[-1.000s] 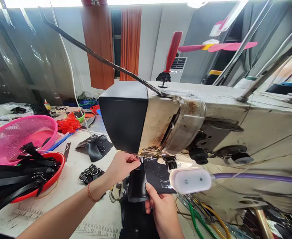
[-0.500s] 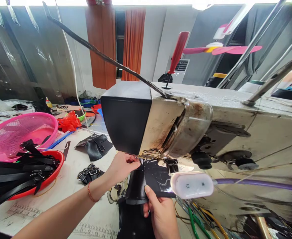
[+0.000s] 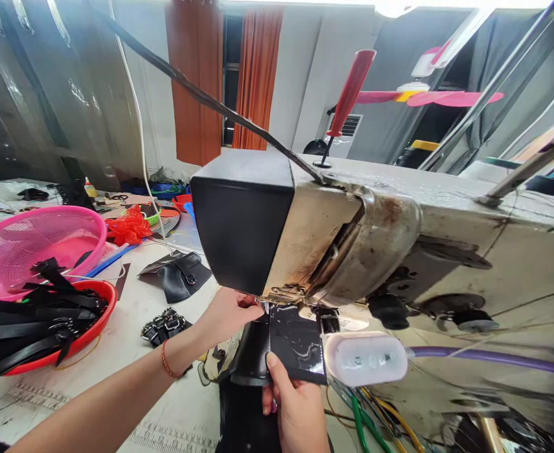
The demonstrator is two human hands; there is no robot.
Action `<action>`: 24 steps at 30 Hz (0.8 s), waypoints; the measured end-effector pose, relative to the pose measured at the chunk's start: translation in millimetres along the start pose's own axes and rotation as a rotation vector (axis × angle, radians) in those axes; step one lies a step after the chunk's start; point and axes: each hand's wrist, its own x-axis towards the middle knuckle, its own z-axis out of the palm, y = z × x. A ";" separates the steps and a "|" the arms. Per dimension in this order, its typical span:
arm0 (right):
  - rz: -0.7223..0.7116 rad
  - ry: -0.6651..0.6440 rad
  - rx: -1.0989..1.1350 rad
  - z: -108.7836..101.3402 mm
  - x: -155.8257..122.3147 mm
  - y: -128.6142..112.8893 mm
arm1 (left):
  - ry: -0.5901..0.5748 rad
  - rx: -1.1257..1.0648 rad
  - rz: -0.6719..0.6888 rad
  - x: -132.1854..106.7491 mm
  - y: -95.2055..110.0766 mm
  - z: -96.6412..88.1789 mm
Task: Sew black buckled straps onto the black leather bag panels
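Note:
A black leather piece point(image 3: 296, 345), shiny with a pale stitched edge, lies under the head of a sewing machine point(image 3: 241, 233). My right hand point(image 3: 298, 409) pinches its near edge, thumb on top and fingers curled below. Close to the needle area, my left hand point(image 3: 232, 314) is closed, thumb against fingers, at the top of the black leather on the machine's narrow bed point(image 3: 249, 355). What its fingertips hold is hidden by the hand and the machine head. More black material point(image 3: 246, 418) hangs below the bed.
Left stand a red basin point(image 3: 109, 308) of black straps and a pink basket point(image 3: 100, 220). A black leather pouch point(image 3: 182, 277) and a buckle pile point(image 3: 163, 327) lie on the table. A lit lamp point(image 3: 367, 358) sits right of the leather; a red screwdriver point(image 3: 354, 88) stands on the machine.
The leather piece has turned slightly, showing more of its stitched right edge. My right hand has shifted a little left with it. My left hand stays near the needle; the view has moved slightly.

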 end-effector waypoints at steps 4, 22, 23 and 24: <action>0.006 -0.002 -0.018 0.0 1.0 3.2 | 0.001 0.062 0.003 0.2 -1.5 -1.7; 0.021 0.006 -0.034 0.4 8.7 11.7 | 0.021 0.153 0.151 4.7 -3.1 -4.1; 0.018 0.010 -0.032 0.9 8.4 11.3 | 0.022 0.154 0.152 4.9 -3.6 -4.0; 0.018 0.013 -0.031 1.4 8.2 10.9 | 0.024 0.155 0.154 5.2 -3.8 -3.6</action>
